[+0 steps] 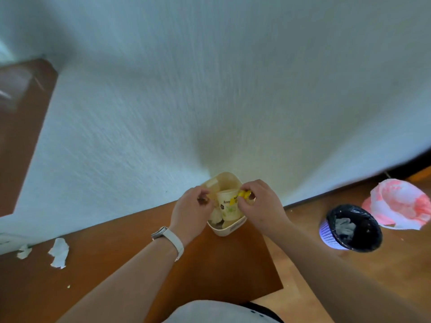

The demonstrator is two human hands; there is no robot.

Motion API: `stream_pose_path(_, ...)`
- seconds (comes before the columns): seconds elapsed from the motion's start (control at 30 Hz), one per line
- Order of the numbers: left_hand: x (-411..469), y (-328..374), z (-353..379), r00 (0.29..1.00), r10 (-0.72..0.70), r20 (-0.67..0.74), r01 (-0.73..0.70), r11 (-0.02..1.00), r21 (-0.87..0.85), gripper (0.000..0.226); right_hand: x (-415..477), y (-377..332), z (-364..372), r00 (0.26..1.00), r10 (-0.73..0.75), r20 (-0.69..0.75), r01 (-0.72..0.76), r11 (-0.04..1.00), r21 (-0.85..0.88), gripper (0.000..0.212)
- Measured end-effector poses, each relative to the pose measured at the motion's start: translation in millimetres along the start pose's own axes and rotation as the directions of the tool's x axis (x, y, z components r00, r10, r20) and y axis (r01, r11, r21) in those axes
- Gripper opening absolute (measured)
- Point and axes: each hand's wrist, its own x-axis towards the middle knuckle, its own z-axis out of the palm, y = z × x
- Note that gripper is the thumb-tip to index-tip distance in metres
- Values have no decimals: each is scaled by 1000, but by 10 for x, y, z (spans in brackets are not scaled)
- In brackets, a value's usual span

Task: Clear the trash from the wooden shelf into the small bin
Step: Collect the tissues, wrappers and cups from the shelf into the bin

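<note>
Both hands are held over the small bin (227, 226), a cream tub that stands on the wooden shelf (130, 264) against the white wall (210, 89). The right hand (261, 203) is pinched shut on a yellow wrapper (241, 196) just above the bin's mouth, so the step in hand is judged to be the dropping of that scrap. The left hand (190, 210) is curled at the bin's left rim, and something small and dark seems to be pinched in it, though what it is cannot be told. A printed paper cup (229, 205) and pale crumpled paper are already packed inside, so little room is left. The next move calls for the pinch to be loosened directly above the opening, and perhaps for the contents to be pressed down. Two pieces of crumpled tissue (59, 252) are left on the shelf, well apart to the left, near the wall, and will have to be reached for. On the floor to the right a larger basket lined with a black bag (352, 227) is seen, and beside it a pink and white bag (401, 206); neither stands in the way. A watch (166, 236) is worn on the left wrist.
</note>
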Motion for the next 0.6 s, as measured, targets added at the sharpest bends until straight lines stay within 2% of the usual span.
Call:
stream_pose_path(0.23, -62, 55, -28, 996, 46, -76, -46, 999, -5, 22, 16, 31, -68, 994, -66, 82, 70, 997, -46, 31)
stream_pose_path(0.33, -148, 31, -110, 992, 77, -98, -79, 997, -19, 21, 1, -9, -33, 983, -133, 126, 144, 986, -82, 33)
stream_pose_path(0.47, -280, -115, -253, 989, 85, -122, -80, 996, 46, 23, 21, -161, 83, 958, -235, 163, 258, 957, -135, 32)
stream_pose_path(0.6, -469, -361, -448, 988, 63, -143, -35, 981, 190, 29, 66, -391, 292, 913, -350, 209, 390, 900, -197, 35)
